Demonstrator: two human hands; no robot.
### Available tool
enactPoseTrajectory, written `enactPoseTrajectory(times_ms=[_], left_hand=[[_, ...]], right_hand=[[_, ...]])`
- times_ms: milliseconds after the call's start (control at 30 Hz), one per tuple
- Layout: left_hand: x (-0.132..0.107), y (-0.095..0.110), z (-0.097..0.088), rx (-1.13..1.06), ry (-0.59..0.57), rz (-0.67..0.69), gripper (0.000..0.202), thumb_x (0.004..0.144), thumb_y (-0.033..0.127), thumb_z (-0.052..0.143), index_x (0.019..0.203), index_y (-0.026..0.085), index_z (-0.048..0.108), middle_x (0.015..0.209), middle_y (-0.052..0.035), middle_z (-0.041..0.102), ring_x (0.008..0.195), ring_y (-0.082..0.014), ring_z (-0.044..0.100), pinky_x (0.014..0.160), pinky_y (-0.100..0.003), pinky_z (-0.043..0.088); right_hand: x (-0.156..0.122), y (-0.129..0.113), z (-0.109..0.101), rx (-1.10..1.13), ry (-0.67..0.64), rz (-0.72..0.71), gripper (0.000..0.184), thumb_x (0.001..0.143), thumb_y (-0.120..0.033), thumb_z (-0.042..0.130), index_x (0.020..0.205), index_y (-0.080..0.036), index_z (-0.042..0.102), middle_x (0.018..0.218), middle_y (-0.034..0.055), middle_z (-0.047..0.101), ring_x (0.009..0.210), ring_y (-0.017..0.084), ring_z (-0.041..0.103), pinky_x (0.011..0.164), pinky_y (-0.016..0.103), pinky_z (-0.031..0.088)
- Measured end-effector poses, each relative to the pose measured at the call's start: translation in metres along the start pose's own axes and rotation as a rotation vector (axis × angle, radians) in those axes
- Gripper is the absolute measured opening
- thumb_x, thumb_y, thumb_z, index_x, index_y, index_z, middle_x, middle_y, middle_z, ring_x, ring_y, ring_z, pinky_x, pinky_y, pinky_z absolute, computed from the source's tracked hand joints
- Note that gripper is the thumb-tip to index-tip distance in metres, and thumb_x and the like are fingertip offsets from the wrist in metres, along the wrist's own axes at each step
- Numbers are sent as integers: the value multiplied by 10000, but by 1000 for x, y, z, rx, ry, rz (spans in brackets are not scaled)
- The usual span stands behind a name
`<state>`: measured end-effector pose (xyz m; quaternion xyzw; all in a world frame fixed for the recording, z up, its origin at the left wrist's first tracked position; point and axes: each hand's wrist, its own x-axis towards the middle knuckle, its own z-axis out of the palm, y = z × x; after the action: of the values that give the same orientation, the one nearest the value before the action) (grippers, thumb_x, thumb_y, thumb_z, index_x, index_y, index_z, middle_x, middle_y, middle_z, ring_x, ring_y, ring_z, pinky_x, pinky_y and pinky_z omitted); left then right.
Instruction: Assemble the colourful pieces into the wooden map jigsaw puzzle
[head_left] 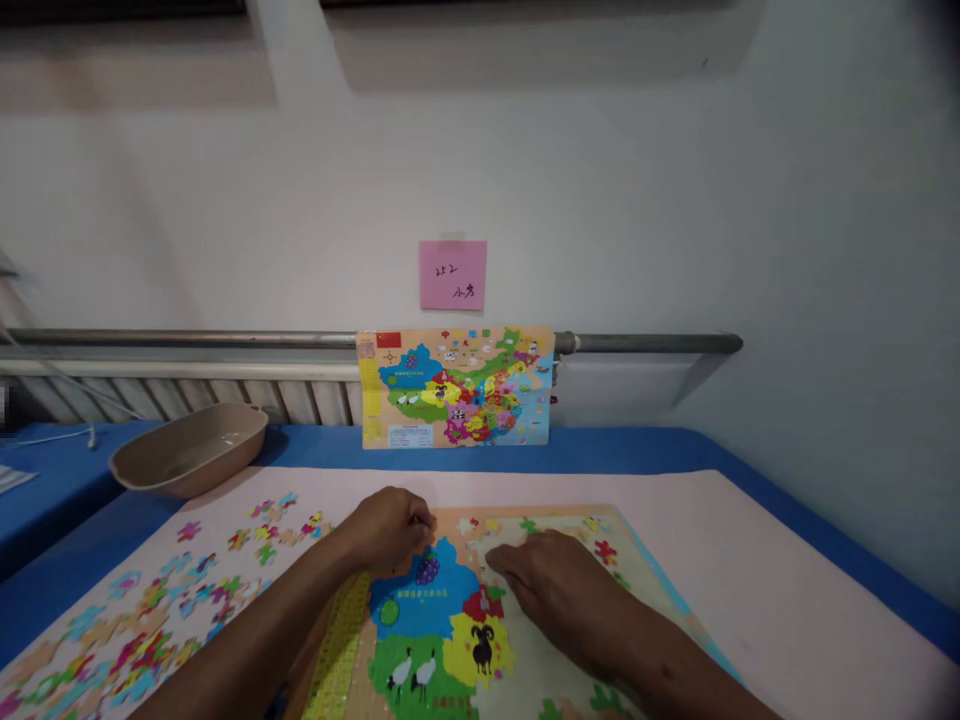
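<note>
A partly assembled map jigsaw puzzle (420,610) lies in front of me, its left side joined, with blue, green, yellow and red regions. My left hand (391,530) is closed over its upper left part, above the blue region; whatever its curled fingers hold is hidden. My right hand (551,580) rests over the middle of the pale puzzle tray (540,660), fingers bent together and their tips near the edge of the joined pieces. I cannot make out a piece in them. A red piece (605,551) and other loose pieces lie in the tray.
Many loose puzzle pieces (150,640) are spread on the pink sheet at left. A beige basin (191,450) stands at the back left. A printed map (457,388) leans upright at the back, below a pink note (452,275). A pipe (652,343) runs along the wall.
</note>
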<state>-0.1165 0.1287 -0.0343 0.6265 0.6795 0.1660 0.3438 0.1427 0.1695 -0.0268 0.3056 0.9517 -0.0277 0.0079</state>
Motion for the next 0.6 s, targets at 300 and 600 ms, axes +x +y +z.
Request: enactPoseTrajectory(times_ms=[300,600], left_hand=[[16,25,15,175,65,200,240,741,161,568,855,219,771,878,-16,772,818,-210,693,695,-268,456],[27,36,27,171,86,169,290,724,131,570,885,227,791,915,-42,782,877,-253,698,684,-291,450]], right_hand=[[0,-7,9,70,14,-63,239,930,-198,461,970,-275,683,715,30,689,623,181,613,545,298,179],[-1,-12,12,113,21,-109,276,972,-228,438,1108,-252,676,805,47,745,677,203,676,567,279,262]])
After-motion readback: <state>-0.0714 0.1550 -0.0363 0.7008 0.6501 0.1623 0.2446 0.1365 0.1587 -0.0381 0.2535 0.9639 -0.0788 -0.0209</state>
